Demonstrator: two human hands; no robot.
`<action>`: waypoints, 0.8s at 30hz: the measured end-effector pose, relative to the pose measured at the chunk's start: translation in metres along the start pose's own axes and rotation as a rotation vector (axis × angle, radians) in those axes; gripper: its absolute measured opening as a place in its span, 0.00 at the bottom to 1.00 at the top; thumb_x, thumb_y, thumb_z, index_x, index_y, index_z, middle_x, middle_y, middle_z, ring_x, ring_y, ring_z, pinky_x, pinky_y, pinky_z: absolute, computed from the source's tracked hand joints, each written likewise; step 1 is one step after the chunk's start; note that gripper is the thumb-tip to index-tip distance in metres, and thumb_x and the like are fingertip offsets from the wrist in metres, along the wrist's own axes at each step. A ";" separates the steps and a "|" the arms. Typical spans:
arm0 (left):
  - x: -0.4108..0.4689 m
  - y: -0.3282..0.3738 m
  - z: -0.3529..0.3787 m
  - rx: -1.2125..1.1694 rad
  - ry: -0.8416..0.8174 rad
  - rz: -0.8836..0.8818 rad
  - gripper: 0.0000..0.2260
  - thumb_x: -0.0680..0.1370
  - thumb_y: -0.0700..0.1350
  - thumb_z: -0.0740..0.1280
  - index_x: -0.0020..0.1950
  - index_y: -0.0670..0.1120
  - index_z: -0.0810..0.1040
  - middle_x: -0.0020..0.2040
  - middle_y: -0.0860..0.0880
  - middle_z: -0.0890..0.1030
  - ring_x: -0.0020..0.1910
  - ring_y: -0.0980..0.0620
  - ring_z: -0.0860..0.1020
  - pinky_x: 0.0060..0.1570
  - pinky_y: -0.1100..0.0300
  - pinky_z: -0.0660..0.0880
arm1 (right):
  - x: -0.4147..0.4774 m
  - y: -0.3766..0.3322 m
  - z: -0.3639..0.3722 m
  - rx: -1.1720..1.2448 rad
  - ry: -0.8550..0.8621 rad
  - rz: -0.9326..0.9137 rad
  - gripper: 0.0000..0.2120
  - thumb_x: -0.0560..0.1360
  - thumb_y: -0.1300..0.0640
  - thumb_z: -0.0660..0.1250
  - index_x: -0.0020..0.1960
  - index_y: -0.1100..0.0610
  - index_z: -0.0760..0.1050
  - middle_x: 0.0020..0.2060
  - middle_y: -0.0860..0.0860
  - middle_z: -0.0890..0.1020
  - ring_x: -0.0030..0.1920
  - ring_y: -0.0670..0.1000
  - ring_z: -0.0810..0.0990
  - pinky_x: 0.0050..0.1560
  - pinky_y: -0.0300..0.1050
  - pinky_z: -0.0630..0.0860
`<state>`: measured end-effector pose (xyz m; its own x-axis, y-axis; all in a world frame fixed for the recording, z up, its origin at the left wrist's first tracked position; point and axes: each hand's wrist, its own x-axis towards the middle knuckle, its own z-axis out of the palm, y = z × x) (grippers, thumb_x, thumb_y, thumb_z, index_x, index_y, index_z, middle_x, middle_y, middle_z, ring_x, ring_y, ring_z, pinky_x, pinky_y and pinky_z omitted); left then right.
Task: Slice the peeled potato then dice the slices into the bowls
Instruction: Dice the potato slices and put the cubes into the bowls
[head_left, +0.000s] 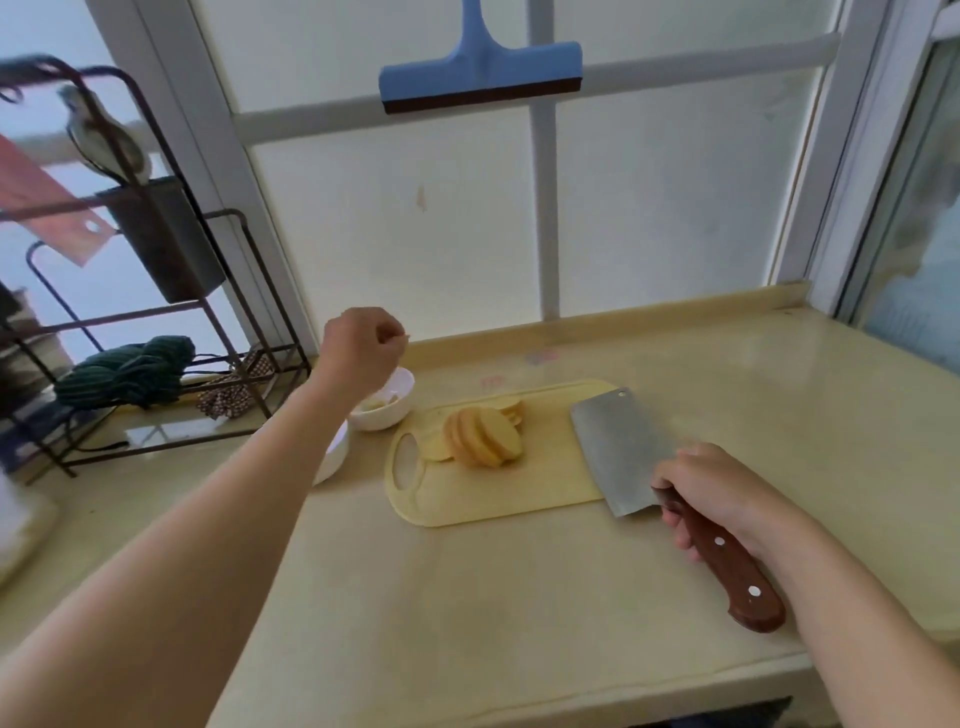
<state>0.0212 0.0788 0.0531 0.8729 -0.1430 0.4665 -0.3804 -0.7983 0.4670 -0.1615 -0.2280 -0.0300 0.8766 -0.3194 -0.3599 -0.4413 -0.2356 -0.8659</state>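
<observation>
A cleaver (623, 447) is gripped by its wooden handle in the right hand (711, 488), its blade over the cutting board (493, 499), where potato slices (488, 434) are fanned out. The left hand (363, 343) is held curled over the far bowl (385, 418); whether a piece is pinched cannot be told. Slices are best stacked flat before being diced

No writing, label, brand or number can be read anywhere in view. The nearest thing to a sign is two faint pinkish marks (540, 356) on the countertop (519, 597). They lie to the right of the left hand (361, 343) and beyond the right hand (711, 493), behind the cutting board (493, 501). They are too blurred to tell if they are lettering.
</observation>
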 end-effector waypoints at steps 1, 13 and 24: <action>0.003 -0.014 -0.004 0.028 -0.045 -0.044 0.09 0.77 0.38 0.65 0.43 0.50 0.81 0.38 0.51 0.77 0.39 0.50 0.73 0.42 0.61 0.69 | 0.000 0.000 0.000 -0.006 0.002 -0.004 0.03 0.73 0.65 0.62 0.41 0.60 0.69 0.26 0.57 0.73 0.23 0.54 0.70 0.28 0.43 0.71; -0.008 -0.037 -0.017 0.103 -0.188 -0.208 0.05 0.77 0.41 0.67 0.45 0.43 0.82 0.43 0.47 0.82 0.39 0.53 0.76 0.33 0.64 0.70 | -0.005 -0.003 0.004 -0.021 0.028 -0.009 0.04 0.74 0.65 0.62 0.41 0.61 0.70 0.26 0.58 0.74 0.22 0.54 0.71 0.26 0.42 0.71; -0.031 0.041 0.042 0.160 -0.671 0.062 0.30 0.73 0.64 0.68 0.72 0.55 0.69 0.66 0.55 0.75 0.63 0.53 0.74 0.61 0.57 0.71 | -0.008 -0.004 0.006 0.019 0.034 0.003 0.05 0.74 0.65 0.61 0.40 0.60 0.68 0.27 0.57 0.72 0.22 0.53 0.70 0.25 0.41 0.70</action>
<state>-0.0085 0.0257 0.0270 0.8706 -0.4815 -0.1012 -0.4313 -0.8459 0.3139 -0.1652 -0.2192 -0.0260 0.8681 -0.3512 -0.3509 -0.4400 -0.2169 -0.8714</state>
